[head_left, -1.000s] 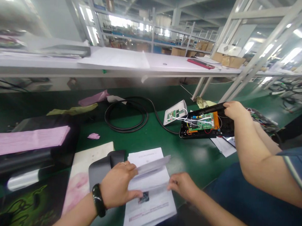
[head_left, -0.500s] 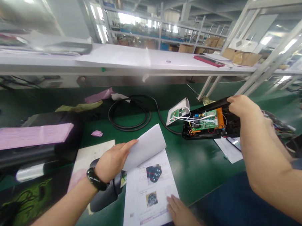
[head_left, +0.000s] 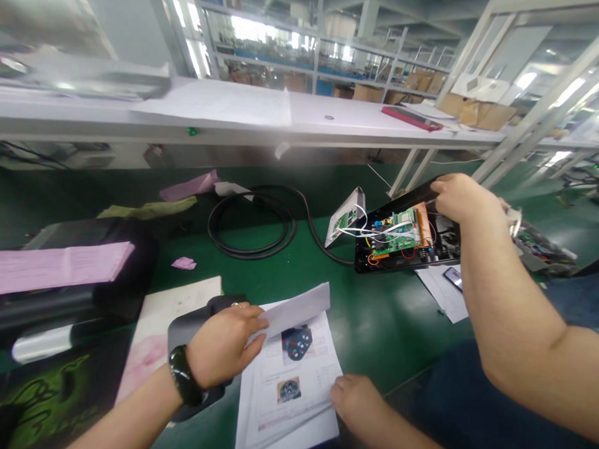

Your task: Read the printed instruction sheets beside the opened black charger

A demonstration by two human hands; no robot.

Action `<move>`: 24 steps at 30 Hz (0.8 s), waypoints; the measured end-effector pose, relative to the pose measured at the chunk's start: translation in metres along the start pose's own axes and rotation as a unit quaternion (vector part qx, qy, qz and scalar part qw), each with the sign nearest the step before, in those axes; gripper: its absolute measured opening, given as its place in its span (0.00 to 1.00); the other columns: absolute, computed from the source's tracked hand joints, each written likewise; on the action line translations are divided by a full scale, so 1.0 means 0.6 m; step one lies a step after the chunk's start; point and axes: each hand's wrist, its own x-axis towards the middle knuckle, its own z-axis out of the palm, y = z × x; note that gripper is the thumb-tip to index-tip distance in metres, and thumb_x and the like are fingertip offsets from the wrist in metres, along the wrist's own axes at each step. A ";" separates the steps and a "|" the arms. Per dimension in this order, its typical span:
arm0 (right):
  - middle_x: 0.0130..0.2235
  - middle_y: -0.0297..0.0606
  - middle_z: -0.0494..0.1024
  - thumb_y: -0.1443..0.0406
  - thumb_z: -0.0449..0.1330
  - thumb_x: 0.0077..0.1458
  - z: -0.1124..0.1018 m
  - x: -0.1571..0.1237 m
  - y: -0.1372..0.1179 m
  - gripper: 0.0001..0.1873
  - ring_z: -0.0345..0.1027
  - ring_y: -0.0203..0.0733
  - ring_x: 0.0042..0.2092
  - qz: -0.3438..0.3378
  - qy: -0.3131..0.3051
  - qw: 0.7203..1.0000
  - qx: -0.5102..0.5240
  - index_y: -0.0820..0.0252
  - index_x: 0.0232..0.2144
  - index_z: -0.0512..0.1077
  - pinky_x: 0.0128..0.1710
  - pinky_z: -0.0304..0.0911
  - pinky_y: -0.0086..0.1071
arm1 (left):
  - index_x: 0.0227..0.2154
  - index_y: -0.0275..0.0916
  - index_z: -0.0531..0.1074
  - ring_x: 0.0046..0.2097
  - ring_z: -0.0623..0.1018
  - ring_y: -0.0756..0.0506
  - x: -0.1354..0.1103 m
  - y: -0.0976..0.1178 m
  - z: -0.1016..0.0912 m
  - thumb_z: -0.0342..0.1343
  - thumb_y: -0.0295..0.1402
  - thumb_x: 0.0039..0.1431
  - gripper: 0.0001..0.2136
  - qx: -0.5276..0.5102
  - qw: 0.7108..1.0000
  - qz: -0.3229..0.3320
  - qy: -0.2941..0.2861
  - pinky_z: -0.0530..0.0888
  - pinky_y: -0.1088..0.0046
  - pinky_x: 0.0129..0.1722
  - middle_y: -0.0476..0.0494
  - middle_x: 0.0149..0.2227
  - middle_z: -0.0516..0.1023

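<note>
Where the printed sheets (head_left: 313, 376) lie on the green bench (head_left: 375, 314) between the two hands, their long axis runs away from the person, leaning slightly right at the far end, with a raised leaf (head_left: 303, 308) across the upper part. The left hand (head_left: 225, 347) is the nearer to this leaf, its thumb and fingers parted at the left end; the right hand (head_left: 354, 402) rests curled at the lower right margin, and whether either pinches paper cannot be told.

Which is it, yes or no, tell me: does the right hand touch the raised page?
No, only the left hand touches the raised page.
</note>
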 end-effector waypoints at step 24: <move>0.17 0.34 0.61 0.63 0.43 0.52 -0.278 0.251 0.105 0.28 0.60 0.33 0.55 -0.090 0.005 0.984 -0.151 0.61 0.03 0.49 0.48 0.56 0.32 | 0.50 0.48 0.66 0.42 0.71 0.44 0.010 0.001 0.001 0.40 0.24 0.58 0.20 0.058 0.995 -0.034 0.073 0.72 0.65 0.41 0.44 0.45 0.70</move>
